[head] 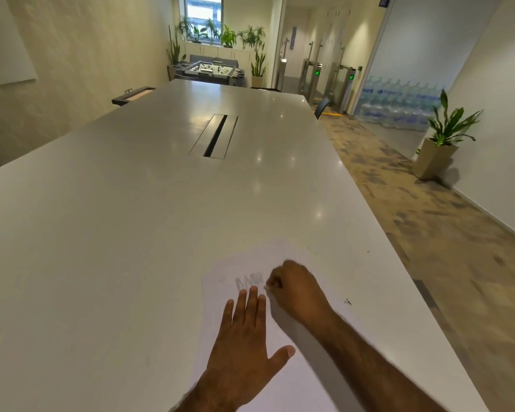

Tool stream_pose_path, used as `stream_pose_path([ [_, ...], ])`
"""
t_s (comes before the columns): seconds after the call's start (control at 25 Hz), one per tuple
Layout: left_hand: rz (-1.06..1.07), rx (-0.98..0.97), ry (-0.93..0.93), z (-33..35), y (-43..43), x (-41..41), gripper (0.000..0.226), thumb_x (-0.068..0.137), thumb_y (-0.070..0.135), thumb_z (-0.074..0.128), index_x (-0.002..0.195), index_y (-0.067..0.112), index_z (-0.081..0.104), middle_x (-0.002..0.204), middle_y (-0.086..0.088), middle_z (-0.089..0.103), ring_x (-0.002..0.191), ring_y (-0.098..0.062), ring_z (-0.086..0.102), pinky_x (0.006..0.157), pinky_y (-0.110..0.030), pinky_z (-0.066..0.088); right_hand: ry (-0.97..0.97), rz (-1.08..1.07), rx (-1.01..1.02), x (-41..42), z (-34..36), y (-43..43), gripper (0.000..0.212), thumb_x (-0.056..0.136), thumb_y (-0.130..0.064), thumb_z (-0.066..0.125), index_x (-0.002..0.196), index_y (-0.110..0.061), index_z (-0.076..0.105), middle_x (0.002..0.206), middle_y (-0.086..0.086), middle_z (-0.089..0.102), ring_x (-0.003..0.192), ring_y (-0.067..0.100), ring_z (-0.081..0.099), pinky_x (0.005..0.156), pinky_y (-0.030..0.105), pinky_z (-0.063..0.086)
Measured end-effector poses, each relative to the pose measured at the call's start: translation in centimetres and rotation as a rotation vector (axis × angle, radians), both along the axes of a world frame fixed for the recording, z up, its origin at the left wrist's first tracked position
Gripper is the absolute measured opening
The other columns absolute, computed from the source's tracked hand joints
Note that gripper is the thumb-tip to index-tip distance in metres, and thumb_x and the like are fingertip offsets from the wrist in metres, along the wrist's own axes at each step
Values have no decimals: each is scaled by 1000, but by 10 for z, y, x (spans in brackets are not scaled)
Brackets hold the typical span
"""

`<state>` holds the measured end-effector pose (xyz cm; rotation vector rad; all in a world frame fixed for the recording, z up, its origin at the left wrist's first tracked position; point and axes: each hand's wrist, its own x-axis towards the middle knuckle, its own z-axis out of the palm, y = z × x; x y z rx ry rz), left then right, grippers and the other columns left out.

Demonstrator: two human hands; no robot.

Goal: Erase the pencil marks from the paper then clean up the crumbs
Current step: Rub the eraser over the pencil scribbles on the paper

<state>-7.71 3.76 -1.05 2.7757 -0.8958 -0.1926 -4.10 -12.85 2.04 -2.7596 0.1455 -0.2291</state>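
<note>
We see a white sheet of paper (220, 295) lying flat on the white table (125, 233) near its right edge, our left hand (244, 343) pressed flat on it. Toward the sheet's far end sits a faint, smudged patch of grey zigzag pencil marks (250, 281), just beyond our left fingertips (253, 290) and beside our curled right hand (295, 289).

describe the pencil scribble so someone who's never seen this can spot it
On the long white table, a sheet of paper lies at the near end under both hands. The pencil scribble is the grey zigzag beyond the left hand, beside the right hand, the sheet's only dark strokes.
</note>
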Motion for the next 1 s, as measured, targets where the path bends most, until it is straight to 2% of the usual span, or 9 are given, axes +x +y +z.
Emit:
stream_pose_path([
  [0.12, -26, 3, 47, -11, -2, 2, 99, 93, 82, 24, 153, 6, 43, 161, -16, 34, 145, -36, 40, 112, -46, 21, -55, -29, -60, -25, -12, 10, 10, 87, -18, 71, 80, -21, 77, 80, -2, 64, 69, 10, 61, 67, 23, 53],
  [0.16, -20, -7, 25, -9, -3, 2, 99, 93, 83, 26, 149, 5, 50, 158, -16, 41, 141, -35, 46, 110, -45, 24, -70, 9, -96, -13, -11, 11, 9, 88, -17, 71, 80, -18, 76, 81, 0, 63, 71, 13, 61, 69, 25, 53],
  [0.28, -14, 28, -13, -2, -2, 3, 105, 87, 89, 5, 161, 15, -4, 168, -9, -11, 157, -31, -2, 126, -46, 3, -92, 41, -102, 28, 2, 13, 4, 87, -12, 72, 84, -12, 75, 85, 6, 64, 76, 18, 61, 71, 28, 53],
  [0.36, -18, 26, 14, 4, -1, 0, 107, 71, 91, -15, 148, 20, -32, 159, -2, -38, 151, -26, -29, 126, -48, -11, -87, 9, -7, 37, 10, 5, 7, 89, -10, 70, 89, -11, 77, 90, 7, 66, 80, 19, 63, 72, 26, 52],
  [0.56, -14, 24, 3, 7, -1, 2, 100, 93, 83, 12, 162, 12, 11, 168, -11, -4, 157, -33, 9, 121, -47, 6, -56, 34, -5, -33, -3, 9, 13, 91, -18, 66, 86, -15, 78, 80, -1, 62, 72, 10, 58, 66, 14, 44],
  [0.64, -42, 52, -28, 0, -1, 2, 99, 93, 83, 12, 159, 16, -19, 162, -5, -31, 155, -28, -21, 123, -48, -9, -100, 51, -51, -17, -7, 12, 11, 89, -16, 69, 82, -15, 78, 79, 2, 64, 69, 13, 60, 68, 25, 52],
  [0.76, -32, 82, -5, 9, 0, -1, 104, 87, 87, 3, 156, 16, -28, 160, -4, -38, 151, -26, -32, 125, -48, -11, -72, 29, -40, 23, 0, 14, 8, 88, -14, 69, 86, -12, 77, 86, 5, 66, 75, 17, 62, 73, 29, 55],
  [0.92, -21, 79, 26, 15, 1, -5, 114, 71, 88, -18, 158, 15, -23, 162, -5, -36, 151, -26, -31, 126, -48, -10, -121, -141, 490, 8, 5, 11, 10, 87, -10, 70, 84, -15, 79, 81, -7, 73, 74, 6, 67, 69, 8, 50],
  [1.0, -16, 64, -11, 16, -1, -12, 107, 78, 81, -15, 161, 15, -13, 164, -5, -28, 154, -26, -22, 126, -48, -10, -189, -225, 802, -11, 3, 7, 12, 86, -6, 71, 82, -16, 77, 78, -4, 74, 76, 12, 71, 74, 19, 58],
])
